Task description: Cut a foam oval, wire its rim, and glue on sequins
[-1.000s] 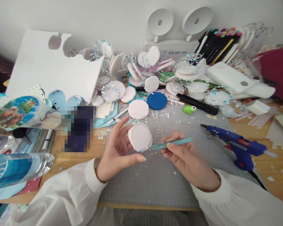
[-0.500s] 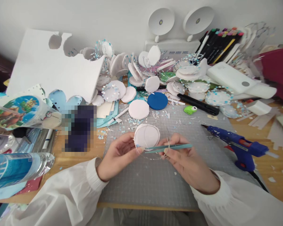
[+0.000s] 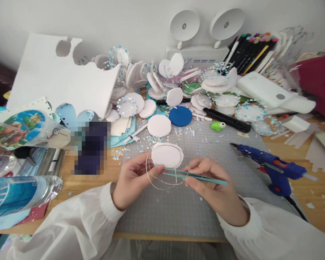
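In the head view, looking forward and down, two hands in loose white sleeves meet over a gray cutting mat [image 3: 168, 218] on a wooden tabletop [image 3: 92, 187]. The left hand [image 3: 134, 172] has its grip closed on a white disc [image 3: 166, 154], pinching its lower left edge, thumb in front and fingers mostly hidden behind. The disc sits just right of and slightly above that thumb, tilted so its flat face shows, between the two hands and to the left of the right hand's grip.

The right hand [image 3: 212, 186] has its grip closed on a pair of teal tweezers [image 3: 206, 177], thumb on the near side, fingers on the far side. The tweezers run below the disc, their points reaching toward the left thumb; whether they touch it cannot be told. A thin wire [image 3: 162, 188] loops across the front of the disc, hangs below it, and extends to the right hand's fingertips.

Beyond the hands, a second white disc [image 3: 159, 126] lies flat beside a round blue piece [image 3: 180, 116]. To the right are a small green punch [image 3: 217, 126], a black cutter [image 3: 229, 121] and a blue glue gun [image 3: 271, 166]. At the back left leans a large white board [image 3: 56, 83] with rounded cutouts.
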The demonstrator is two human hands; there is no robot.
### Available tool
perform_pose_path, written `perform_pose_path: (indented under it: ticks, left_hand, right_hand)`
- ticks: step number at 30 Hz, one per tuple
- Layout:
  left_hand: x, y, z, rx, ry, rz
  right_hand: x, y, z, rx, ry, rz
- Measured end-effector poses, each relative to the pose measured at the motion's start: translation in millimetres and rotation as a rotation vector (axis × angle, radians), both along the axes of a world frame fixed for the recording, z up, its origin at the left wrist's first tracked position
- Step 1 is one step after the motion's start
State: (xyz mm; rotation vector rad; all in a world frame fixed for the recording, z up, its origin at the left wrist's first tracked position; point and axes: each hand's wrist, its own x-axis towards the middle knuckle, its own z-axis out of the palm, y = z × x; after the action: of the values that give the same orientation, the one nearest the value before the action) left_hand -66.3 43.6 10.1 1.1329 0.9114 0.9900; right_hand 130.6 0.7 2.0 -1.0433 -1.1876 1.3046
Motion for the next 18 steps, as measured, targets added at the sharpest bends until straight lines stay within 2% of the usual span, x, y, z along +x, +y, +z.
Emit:
perform_pose_path:
  ticks: [2, 8, 10, 15, 18]
  left_hand:
    - [-1.2, 1.9, -1.7, -0.025, -0.024, 0.009]
    - [-9.6, 14.6, -6.9, -0.038, -0.024, 0.175]
    - [-9.4, 14.7, -5.1, -0.049, -0.03, 0.125]
    - [-4.7, 6.6, 0.5, -0.103, -0.046, -0.13]
    - [-4.5, 3.0, -0.3, -0.106, -0.052, -0.202]
  right_hand:
    - [1.8, 0.3, -1.0, 0.019, 0.008, -0.014]
    - [11.9, 10.5, 6.8, -0.026, 0.244, -0.147]
    - [13.4, 14.2, 10.2, -0.085, 0.29, -0.126]
    - [10.4, 17.4, 7.7, -0.186, 0.237, 0.039]
    - [8.6, 17.0, 4.7, -0.227, 0.23, 0.121]
